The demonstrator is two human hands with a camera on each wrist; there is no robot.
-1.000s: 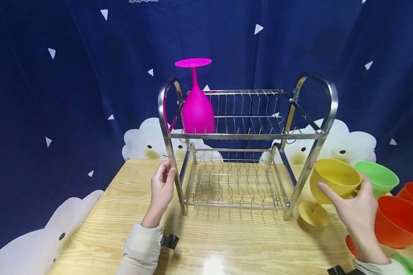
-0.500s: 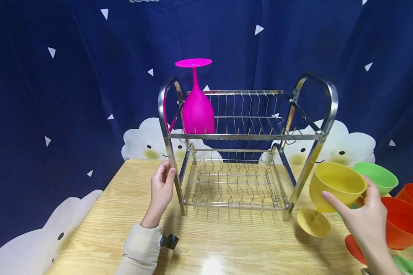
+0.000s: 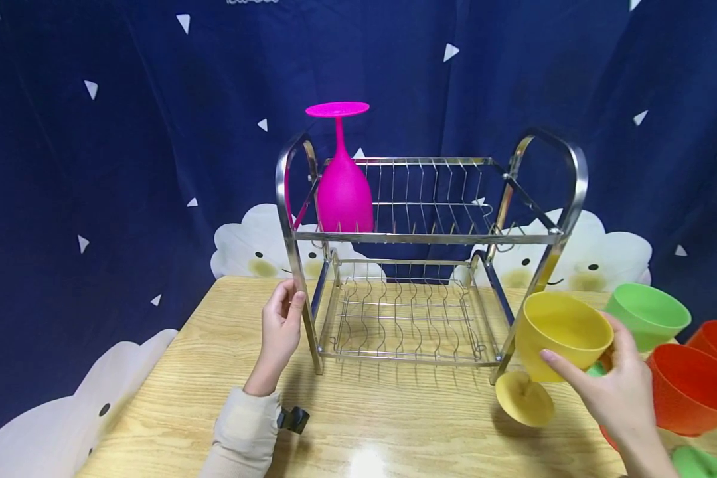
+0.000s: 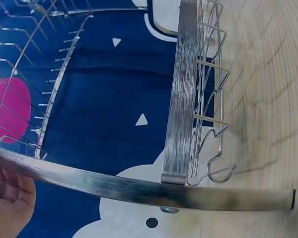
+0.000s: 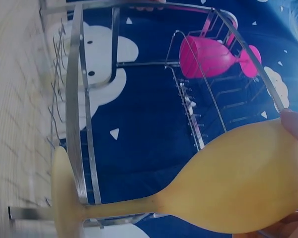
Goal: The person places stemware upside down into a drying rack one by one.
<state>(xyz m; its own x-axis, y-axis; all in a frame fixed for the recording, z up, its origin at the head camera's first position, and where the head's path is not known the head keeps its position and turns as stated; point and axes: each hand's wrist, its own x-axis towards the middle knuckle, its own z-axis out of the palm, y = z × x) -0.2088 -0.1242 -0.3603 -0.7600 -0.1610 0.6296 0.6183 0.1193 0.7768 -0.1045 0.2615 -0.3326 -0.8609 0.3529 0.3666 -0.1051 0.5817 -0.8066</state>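
Note:
My right hand (image 3: 624,392) grips a yellow plastic goblet (image 3: 538,358) by its bowl, thumb on the near side. The goblet tilts, mouth up, with its foot beside the rack's right front leg. In the right wrist view the goblet's bowl (image 5: 233,178) and stem lie across the rack. My left hand (image 3: 282,332) holds the left upright of a two-tier metal dish rack (image 3: 424,238), thumb in front. A pink goblet (image 3: 344,196) stands upside down at the left end of the upper tier.
Right of the rack stand a green goblet (image 3: 648,315) and red goblets (image 3: 687,398), close behind and beside my right hand. The wooden table (image 3: 394,411) carries the rack. A blue curtain (image 3: 155,166) with clouds hangs behind.
My right hand has moved the yellow goblet a little down, toward me and then left, its foot swinging nearer the front. The left hand and the pink goblet stay put.

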